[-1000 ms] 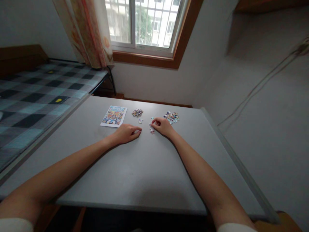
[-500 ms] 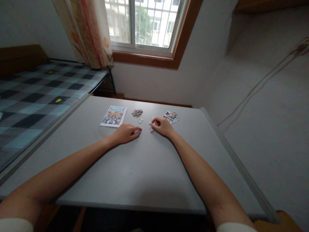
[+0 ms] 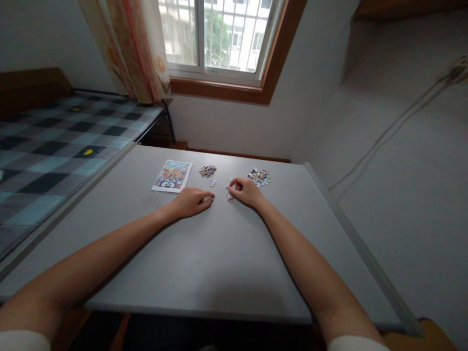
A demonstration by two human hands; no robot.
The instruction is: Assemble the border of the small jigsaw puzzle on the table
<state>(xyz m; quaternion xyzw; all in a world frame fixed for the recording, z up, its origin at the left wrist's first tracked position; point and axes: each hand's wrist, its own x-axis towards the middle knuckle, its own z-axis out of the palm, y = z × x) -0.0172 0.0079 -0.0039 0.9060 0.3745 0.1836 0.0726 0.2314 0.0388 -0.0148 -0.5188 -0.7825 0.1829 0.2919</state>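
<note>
My right hand point(image 3: 245, 191) is closed in a pinch at a small group of jigsaw puzzle pieces point(image 3: 230, 197), thumb and forefinger meeting over them. The piece at its fingertips is mostly hidden. On the table to the left rests my left hand point(image 3: 192, 201), its forefinger stretched out and its thumb apart, holding nothing. A few joined puzzle pieces point(image 3: 212, 183) lie just beyond its fingertips. Behind them is a heap of puzzle pieces point(image 3: 208, 170). Another, wider heap of puzzle pieces point(image 3: 260, 177) spreads out beyond my right hand. A printed picture sheet point(image 3: 172, 176) lies flat beyond my left wrist.
All of this is on a grey table point(image 3: 204, 263) with raised side edges. A bed with a checked cover point(image 3: 76, 131) stands to the left. Ahead is a window point(image 3: 219, 36) with a curtain point(image 3: 135, 53) beside it. A cable point(image 3: 387, 129) hangs along the right wall.
</note>
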